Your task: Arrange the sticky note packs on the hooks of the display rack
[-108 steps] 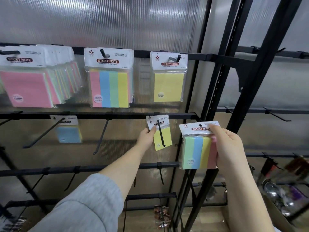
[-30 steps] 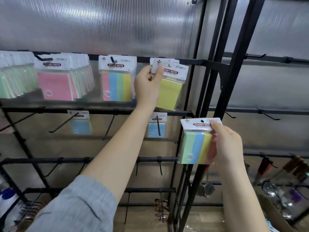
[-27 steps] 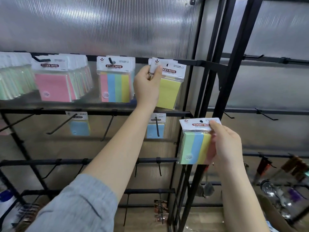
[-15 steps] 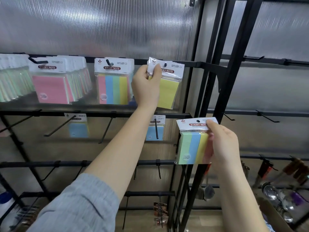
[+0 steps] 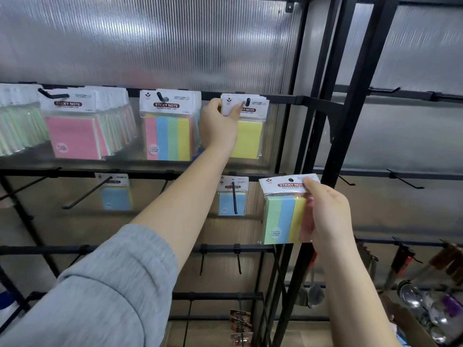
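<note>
Since half a second ago the yellow sticky note pack (image 5: 246,131) has swung from tilted to nearly square on the top-right hook (image 5: 247,101), whose black tip now shows through the hole in the white header card. The left hand (image 5: 218,123) is raised to that pack, thumb and fingertips pinching the header's left corner, so the pack looks seated but not yet let go. The right hand (image 5: 325,216) has barely shifted; its fingers are curled round the right edge of a striped sticky note pack (image 5: 283,219) of green, blue, yellow and pink strips, held in the air in front of the black upright (image 5: 350,121) of the display rack, on no hook. Judging by what hangs now, the top rail is well stocked: a four-colour pack (image 5: 167,136) beside the yellow one, a thick row fronted by a pink pack (image 5: 72,136), and pale green packs (image 5: 17,131) at the far left edge. On the rail below, a blue pack (image 5: 231,202) and another blue pack (image 5: 116,197) each hang singly, and at least one long hook (image 5: 85,196) there stands bare, as do the short hooks (image 5: 238,261) lower down. What is left, I judge, is releasing the yellow pack and hanging the striped one, likely with its match.
</note>
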Available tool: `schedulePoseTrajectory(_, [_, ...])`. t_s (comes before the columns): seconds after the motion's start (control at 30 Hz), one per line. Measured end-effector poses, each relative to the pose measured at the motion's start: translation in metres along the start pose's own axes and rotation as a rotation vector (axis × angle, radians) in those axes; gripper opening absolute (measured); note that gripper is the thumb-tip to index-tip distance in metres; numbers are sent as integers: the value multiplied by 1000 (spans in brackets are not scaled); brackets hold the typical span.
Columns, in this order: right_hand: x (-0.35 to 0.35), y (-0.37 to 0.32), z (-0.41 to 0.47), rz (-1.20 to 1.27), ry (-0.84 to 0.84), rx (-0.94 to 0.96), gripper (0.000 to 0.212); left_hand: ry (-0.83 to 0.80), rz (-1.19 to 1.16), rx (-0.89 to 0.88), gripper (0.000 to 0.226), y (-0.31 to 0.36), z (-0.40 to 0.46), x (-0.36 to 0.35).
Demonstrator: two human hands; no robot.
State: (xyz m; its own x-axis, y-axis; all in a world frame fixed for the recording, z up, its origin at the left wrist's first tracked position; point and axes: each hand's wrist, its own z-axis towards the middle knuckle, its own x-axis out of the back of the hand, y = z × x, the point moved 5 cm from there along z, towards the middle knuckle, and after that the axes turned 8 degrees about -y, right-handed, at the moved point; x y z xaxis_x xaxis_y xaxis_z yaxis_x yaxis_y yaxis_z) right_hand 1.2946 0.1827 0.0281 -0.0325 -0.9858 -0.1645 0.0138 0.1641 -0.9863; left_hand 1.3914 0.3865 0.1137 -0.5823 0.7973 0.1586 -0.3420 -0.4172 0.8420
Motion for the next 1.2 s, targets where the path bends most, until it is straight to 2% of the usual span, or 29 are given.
schedulePoseTrajectory(0.17, [0,-3,7,-16,-14,24,30,25,-12,13,29,-3,1,-1])
schedulePoseTrajectory(0.37, [2,-2,14,-26,-39,41,28,-37,-12,79,40,-1,-7,11])
schedulePoseTrajectory(0.53, [2,-1,17,-27,-71,53,30,-104,-40,-10,10,15,-32,44])
schedulePoseTrajectory(0.67, [-7,0,15,-34,-114,57,32,-108,-1,-19,21,7,-58,81])
schedulePoseTrajectory(0.8, [-22,4,8,-75,-129,112,34,-9,121,65,23,-26,-78,126])
schedulePoseTrajectory(1.03, [-79,21,-17,-115,-181,182,37,26,393,179,11,-72,-96,202])
schedulePoseTrajectory(1.2, [-131,34,-44,-115,-157,221,34,-61,540,206,13,-94,-96,251])
